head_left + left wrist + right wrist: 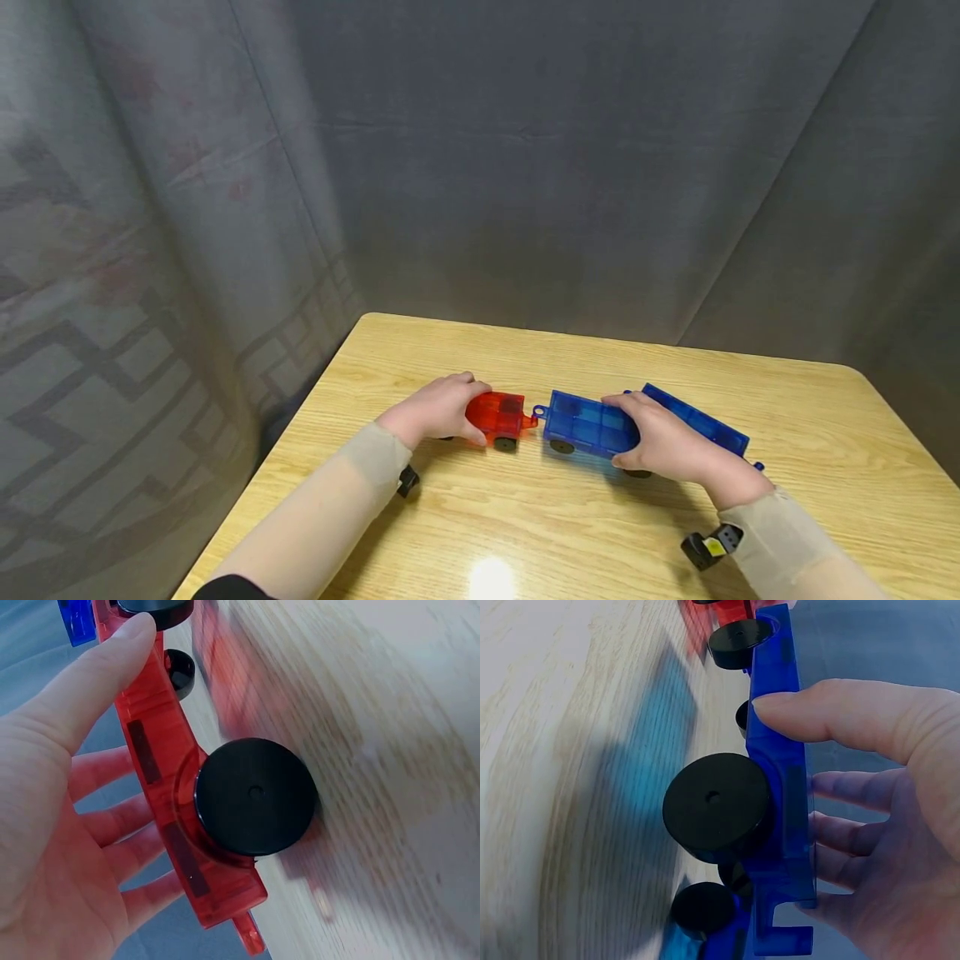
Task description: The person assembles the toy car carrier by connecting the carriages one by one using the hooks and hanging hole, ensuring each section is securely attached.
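Observation:
A translucent red toy wagon [501,412] with black wheels is gripped from above by my left hand [441,410]. In the left wrist view, the thumb presses the wagon's near side [154,724] and the fingers lie along the far side. My right hand [667,442] holds a translucent blue toy wagon [581,423] across its sides, thumb on the near wall. The red hitch [529,422] and the blue ring [540,411] meet between the wagons; whether they are linked I cannot tell. Just behind the right hand is a second blue wagon [697,421], set at an angle and partly hidden.
Everything stands on a light wooden table [450,525] with rounded back corners. Grey curtain cloth [525,167] hangs behind it and on the left. A small black camera [712,546] hangs from the right wrist, and another [407,481] from the left.

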`<state>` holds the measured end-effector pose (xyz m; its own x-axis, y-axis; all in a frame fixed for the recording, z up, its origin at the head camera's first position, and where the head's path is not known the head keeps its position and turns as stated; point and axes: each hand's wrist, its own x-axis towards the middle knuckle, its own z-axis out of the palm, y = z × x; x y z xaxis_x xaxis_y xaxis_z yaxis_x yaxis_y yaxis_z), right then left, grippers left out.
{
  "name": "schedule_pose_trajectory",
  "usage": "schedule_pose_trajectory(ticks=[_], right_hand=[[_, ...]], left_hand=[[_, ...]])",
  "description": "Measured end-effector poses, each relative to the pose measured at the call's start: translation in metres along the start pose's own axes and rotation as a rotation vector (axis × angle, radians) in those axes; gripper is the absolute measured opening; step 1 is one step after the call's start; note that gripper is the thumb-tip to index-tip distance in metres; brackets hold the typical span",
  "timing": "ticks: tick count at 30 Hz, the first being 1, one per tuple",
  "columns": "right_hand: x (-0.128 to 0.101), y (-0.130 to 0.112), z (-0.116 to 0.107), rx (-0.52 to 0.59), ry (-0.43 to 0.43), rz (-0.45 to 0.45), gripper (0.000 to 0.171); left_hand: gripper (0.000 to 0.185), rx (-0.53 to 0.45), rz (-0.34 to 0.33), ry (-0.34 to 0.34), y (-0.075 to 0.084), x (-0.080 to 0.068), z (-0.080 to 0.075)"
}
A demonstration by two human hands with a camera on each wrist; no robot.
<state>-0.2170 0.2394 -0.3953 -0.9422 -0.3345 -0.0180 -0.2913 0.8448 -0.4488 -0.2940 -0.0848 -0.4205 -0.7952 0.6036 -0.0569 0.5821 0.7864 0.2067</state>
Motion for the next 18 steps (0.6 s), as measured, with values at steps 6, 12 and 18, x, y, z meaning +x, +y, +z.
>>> schedule_pose_trajectory(ticks=[6, 12, 18], right_hand=[[-0.0007, 0.0027, 0.0042, -0.006, 0.014, -0.025, 0.078], [-0.0013, 0.0036, 0.0061, -0.005, 0.013, -0.028, 0.078], [-0.0007, 0.0036, 0.0064, 0.001, 0.013, -0.027, 0.079]], left_hand=[[0.082, 0.001, -0.004, -0.007, 0.0006, -0.0006, -0.0014], [0.082, 0.004, 0.001, 0.007, 0.0003, -0.0007, -0.0002], [0.083, -0.003, 0.011, 0.011, 0.0012, -0.0021, -0.0007]])
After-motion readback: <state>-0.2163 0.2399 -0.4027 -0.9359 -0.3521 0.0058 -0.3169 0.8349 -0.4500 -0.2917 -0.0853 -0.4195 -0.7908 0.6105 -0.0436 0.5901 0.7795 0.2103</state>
